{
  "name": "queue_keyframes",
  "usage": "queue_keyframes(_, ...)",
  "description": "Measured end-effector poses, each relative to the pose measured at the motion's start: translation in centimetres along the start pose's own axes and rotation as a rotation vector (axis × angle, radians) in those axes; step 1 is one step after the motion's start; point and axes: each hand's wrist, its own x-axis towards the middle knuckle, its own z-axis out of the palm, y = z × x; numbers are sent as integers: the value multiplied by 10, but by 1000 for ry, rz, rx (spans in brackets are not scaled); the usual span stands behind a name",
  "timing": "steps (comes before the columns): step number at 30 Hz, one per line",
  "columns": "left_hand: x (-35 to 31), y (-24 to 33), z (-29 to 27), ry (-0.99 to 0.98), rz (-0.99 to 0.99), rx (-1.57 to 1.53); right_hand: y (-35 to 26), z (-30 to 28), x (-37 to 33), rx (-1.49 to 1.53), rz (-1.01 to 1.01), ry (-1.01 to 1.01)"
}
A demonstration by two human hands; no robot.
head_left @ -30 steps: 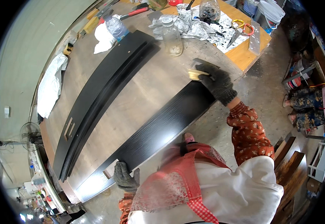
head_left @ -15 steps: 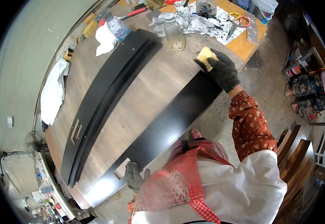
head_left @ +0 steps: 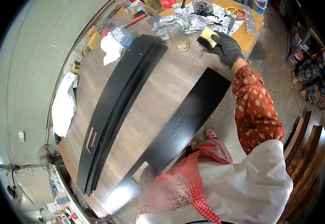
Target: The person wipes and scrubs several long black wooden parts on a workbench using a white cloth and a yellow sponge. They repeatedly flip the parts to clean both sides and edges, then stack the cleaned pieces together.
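Since the earlier frame, my right hand (head_left: 228, 46) has carried the sponge (head_left: 208, 35), gripped, beyond the black board (head_left: 181, 127) toward the glass jar (head_left: 177, 33); my left hand (head_left: 147, 174) steadies the board's near end, grip indeterminable.

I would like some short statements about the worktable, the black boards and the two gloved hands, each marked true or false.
1. The right hand holds a yellowish sponge. True.
2. The sponge is pressed on the near black board. False: it is past the board's far end, near the glass jar.
3. The glass jar lies on its side. False: it stands upright on the table.
4. The left hand is at the low end of the near black board. True, though it is blurred and partly hidden by the red cloth, so its grip cannot be told.
5. A white cloth hangs at the table's left edge. True.
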Motion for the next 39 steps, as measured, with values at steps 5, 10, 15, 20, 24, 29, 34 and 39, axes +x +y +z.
queue_keyframes(5,4,-5,-7,-29,-10,-43,-77,14,-65,1656,825,-269)
queue_keyframes(10,10,-12,-19,-82,-17,-136,-37,-4,-59,995,465,-57)
queue_keyframes(15,49,-40,-69,-289,-128,-461,-19,-68,-41,1878,667,278)
queue_keyframes(20,107,-89,-68,-277,-10,-247,-13,-79,-50,2016,653,327)
queue_keyframes(24,124,-91,-50,-265,-99,-371,-30,-64,-67,2180,629,268)
queue_keyframes(29,102,-77,-7,-152,128,-392,-35,-59,-97,1705,807,376)
queue_keyframes(34,94,-46,6,-198,127,-20,-53,-54,-97,1106,738,352)
queue_keyframes(39,97,-47,-3,-242,118,-50,-69,-13,-57,563,491,157)
